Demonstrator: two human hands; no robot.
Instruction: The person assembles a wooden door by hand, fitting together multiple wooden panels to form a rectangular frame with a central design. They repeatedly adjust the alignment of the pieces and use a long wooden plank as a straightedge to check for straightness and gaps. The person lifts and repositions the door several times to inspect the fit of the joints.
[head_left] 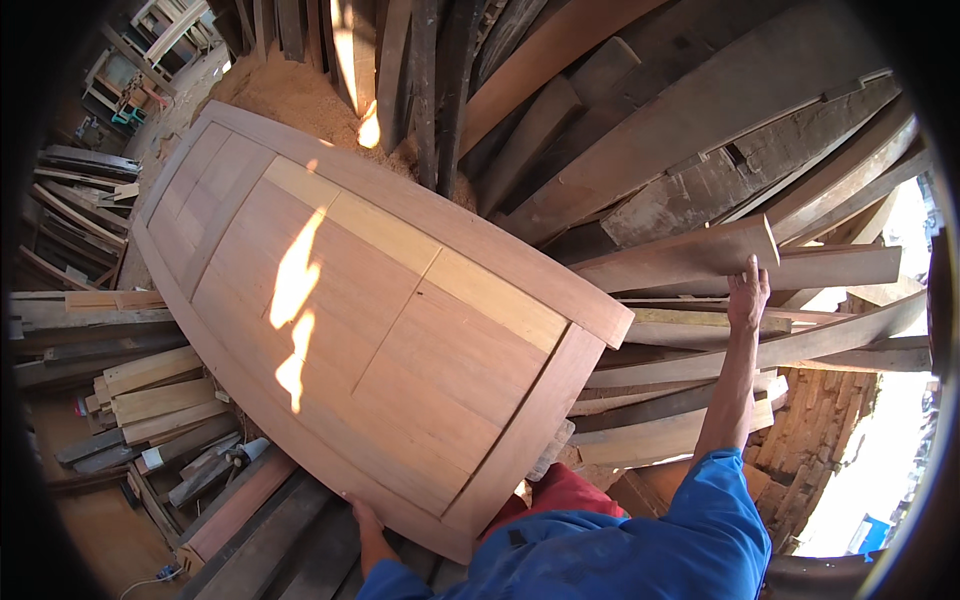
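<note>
A large wooden door (420,330), framed and set with flat panels, lies in front of me, slanting from far left to near right. One panel strip is paler yellow, and bright sun patches fall across the middle. My left hand (368,520) is closed on the door's near-left edge, its fingers partly hidden. Stretched out to the right, my right hand (748,290) grips the end of a brown wooden board (680,255). That board lies on stacked lumber beyond the door's right corner, its far end running behind the door.
Long, dark planks (660,120) lean and pile up at the far right. Shorter pale offcuts (165,395) are stacked at the left, and sawdust (290,100) heaps behind the door. Several boards (270,540) lie close by my left arm. Brickwork (820,430) shows at the right.
</note>
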